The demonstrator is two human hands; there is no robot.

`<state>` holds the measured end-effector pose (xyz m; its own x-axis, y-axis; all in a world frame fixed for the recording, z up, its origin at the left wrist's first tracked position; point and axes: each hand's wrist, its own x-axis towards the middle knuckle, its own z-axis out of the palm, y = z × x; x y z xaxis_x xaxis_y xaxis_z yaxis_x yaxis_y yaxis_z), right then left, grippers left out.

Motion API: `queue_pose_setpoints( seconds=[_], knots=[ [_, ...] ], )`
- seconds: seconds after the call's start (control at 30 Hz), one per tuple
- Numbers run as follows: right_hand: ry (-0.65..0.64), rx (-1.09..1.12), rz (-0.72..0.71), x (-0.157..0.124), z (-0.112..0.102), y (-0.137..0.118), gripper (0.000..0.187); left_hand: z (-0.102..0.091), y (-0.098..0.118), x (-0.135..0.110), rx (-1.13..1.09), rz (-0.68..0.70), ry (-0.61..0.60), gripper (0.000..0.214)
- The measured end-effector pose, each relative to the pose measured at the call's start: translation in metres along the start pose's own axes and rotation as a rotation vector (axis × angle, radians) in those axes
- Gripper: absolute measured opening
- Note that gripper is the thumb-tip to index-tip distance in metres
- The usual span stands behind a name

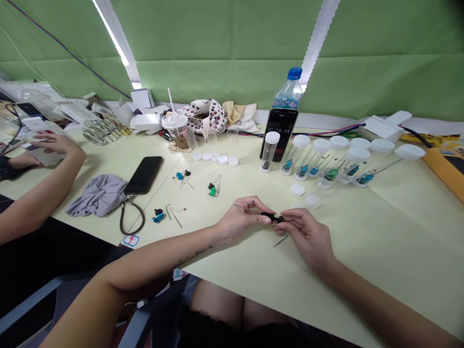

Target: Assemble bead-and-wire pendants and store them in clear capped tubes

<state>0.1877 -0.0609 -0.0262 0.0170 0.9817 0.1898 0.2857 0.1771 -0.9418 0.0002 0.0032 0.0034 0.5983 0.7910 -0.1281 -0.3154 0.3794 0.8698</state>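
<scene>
Just below centre of frame: small black oblong part (271,218), grip of left hand (242,217) and right hand (309,234) clamped on opposite ends; slim silvery rod (280,240) under right fingertips, hold unclear. Right of frame: white-capped clear cylindrical tubes (331,169), parts inside, seemingly finished. Left of centre: loose blue-and-black sets (158,216), green-and-black set (212,190), seemingly outstanding. Above centre: flat round white caps (215,157).

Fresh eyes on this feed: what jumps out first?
Probably the white-capped tubes at the back right, several with blue parts inside. Behind the leftmost, an upright phone reads 01:18:08. Near the middle, the left hand and right hand meet at a small black part.
</scene>
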Motion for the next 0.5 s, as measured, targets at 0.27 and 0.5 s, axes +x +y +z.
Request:
queue_pose_setpoints(
  seconds=[0.27,0.5],
  knots=[
    [-0.014,0.016,-0.008,0.0011,-0.0003,0.0009,0.019,0.0008,-0.0008,0.0003,-0.019,-0.011,0.006,0.029],
    [-0.029,-0.041,-0.012,0.0016,-0.0007,-0.0040,0.015,0.0008,-0.0008,0.0006,-0.027,-0.016,0.023,0.030]
  ],
)
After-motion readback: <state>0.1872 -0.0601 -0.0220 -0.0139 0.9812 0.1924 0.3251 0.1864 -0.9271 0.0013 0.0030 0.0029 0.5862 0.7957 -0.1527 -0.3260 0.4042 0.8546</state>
